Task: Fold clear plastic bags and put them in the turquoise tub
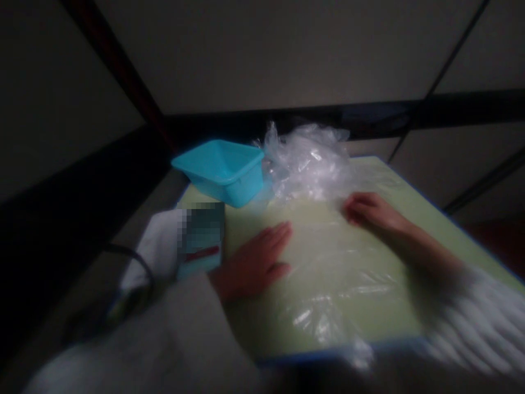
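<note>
Left hand (254,262) flat, palm down, fingers extended and together, pointing forward-right; right hand (367,212) palm down, fingers curled under; both forearms in white sleeves, angled inward; image blurred.

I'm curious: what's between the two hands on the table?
In the head view, flat clear plastic on the green table lies between the left hand and right hand.

Dim rm, pale walls (266,49).

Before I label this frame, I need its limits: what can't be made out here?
Head view only:
- Pixelated patch: masked, contents unreadable.
- Right hand: motion blur smears its fingers on the plastic sheet.
- Bin: inside hidden by its wall.
- Bag pile: count unclear.
- Left hand: lies flat.
</note>
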